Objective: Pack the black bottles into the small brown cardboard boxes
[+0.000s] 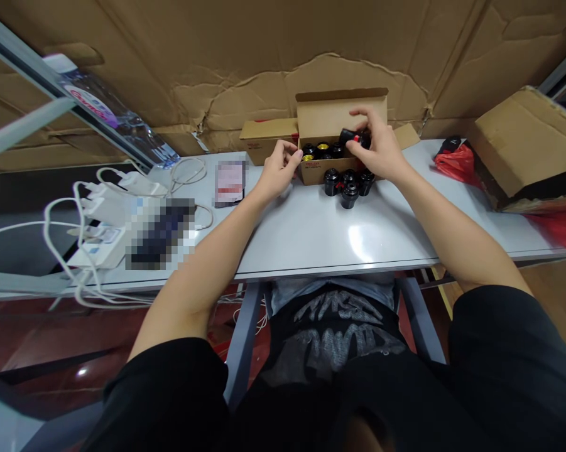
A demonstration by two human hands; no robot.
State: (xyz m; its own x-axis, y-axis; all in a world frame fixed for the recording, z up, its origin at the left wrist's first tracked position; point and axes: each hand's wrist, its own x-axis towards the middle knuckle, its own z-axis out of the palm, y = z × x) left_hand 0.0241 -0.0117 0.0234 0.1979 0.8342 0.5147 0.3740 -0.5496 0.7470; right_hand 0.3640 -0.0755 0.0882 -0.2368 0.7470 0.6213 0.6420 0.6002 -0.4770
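An open cardboard box [330, 172] stands at the back of the white table, its lid raised. Inside it are several black cylindrical parts, some showing yellow threads. My right hand [377, 144] holds a black part [347, 136] with a red spot, tilted above the box's right side. At the box's left edge, my left hand [280, 166] has its thumb and fingertips on the cardboard. Several more black parts [349, 196] stand on the table in front of the box, close together.
Left on the white table [301, 245] are a phone-like dark item [163, 232], a pink card [230, 182], white cables and a power strip [98, 245]. A water bottle [117, 116] leans behind them. At right are a larger cardboard box [522, 144] and a red bag [457, 164].
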